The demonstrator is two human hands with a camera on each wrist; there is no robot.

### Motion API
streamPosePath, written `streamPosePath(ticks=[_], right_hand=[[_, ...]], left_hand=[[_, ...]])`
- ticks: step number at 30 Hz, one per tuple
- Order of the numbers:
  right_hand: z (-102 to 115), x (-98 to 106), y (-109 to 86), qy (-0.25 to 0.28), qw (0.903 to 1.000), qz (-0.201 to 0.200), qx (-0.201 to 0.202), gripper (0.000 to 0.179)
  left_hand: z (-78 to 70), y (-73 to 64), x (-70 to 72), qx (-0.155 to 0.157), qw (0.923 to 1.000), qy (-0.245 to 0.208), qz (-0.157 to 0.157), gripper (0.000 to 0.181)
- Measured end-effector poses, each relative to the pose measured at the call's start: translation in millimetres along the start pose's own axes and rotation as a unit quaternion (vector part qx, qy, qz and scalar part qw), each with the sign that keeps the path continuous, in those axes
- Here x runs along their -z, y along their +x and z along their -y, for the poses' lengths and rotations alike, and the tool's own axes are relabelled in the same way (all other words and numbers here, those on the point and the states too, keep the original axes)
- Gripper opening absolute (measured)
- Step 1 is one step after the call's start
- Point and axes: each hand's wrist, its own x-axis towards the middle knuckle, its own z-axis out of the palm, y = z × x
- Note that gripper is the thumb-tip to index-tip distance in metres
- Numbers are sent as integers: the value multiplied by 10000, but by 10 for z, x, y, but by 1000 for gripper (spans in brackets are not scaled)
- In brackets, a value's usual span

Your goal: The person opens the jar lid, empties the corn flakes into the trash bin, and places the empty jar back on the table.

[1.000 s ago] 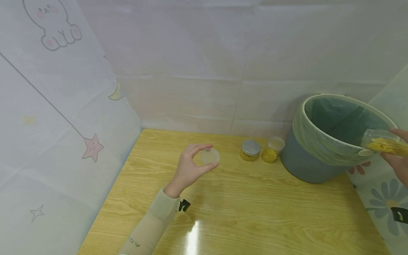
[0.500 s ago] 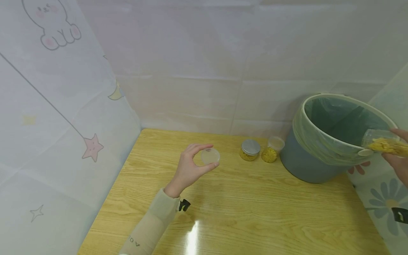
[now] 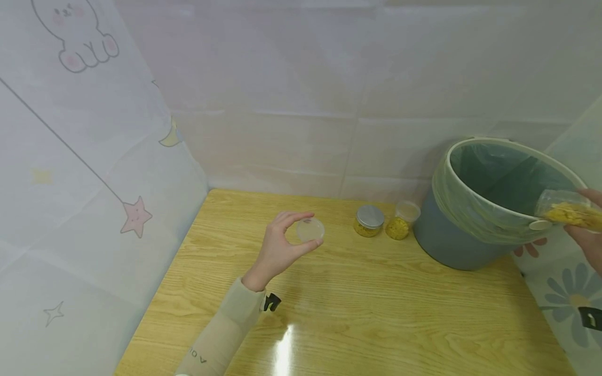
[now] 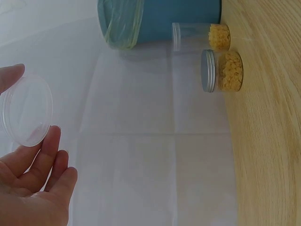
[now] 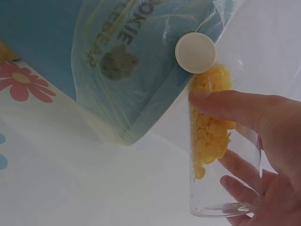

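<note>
My left hand [image 3: 279, 245] pinches a clear round lid [image 3: 310, 230] by its edge between thumb and fingertips, above the table. In the left wrist view the lid [image 4: 29, 110] is tilted, its face turned to the camera. My right hand [image 5: 268, 136] grips a clear plastic jar [image 5: 225, 188] tipped on its side at the bin's rim. Yellow flakes [image 5: 211, 127] lie along the jar's lower wall, toward its mouth. In the head view the jar [image 3: 564, 198] overlaps the near right rim of the bin [image 3: 451, 235], and part of the right hand is cut off by the frame edge.
A short jar with a silver lid [image 3: 370, 216] and a taller clear jar [image 3: 398, 225], both holding yellow pieces, stand left of the bin by the back wall. A thin bag lines the bin. The wooden table [image 3: 352, 308] meets cloth-covered walls on three sides.
The right hand and the tipped jar have shifted very slightly to the right at the bin's rim. The left hand with the lid stays in place.
</note>
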Motion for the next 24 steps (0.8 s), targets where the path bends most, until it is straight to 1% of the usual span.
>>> streamPosePath(ticks=[4,6,10,15,17,22,24], right_hand=[[-11,11,-2,-47,10000,63,45,88],[-10,15,-4,-63,9999,119,4,83],[-15,12,-4,-44,9999,143,56,86],[-20,3,-9,-128,9999,56,66,89],[-26,4,-6,-124,9998,-23,149,91],[-52,15,16,-42,9980,-256,583,106],[-56,14,21,-39,9974,-302,648,106]], left_hand=[[3,-1,-1,6,10000,-2,4,56],[4,-1,-3,-4,10000,-2,6,56],[4,1,-7,-23,10000,13,-3,57],[10,3,-8,-37,10000,45,-6,56],[12,4,-9,-30,10000,59,-4,56],[9,3,-9,-23,10000,73,1,56],[10,3,-9,-28,10000,76,3,56]])
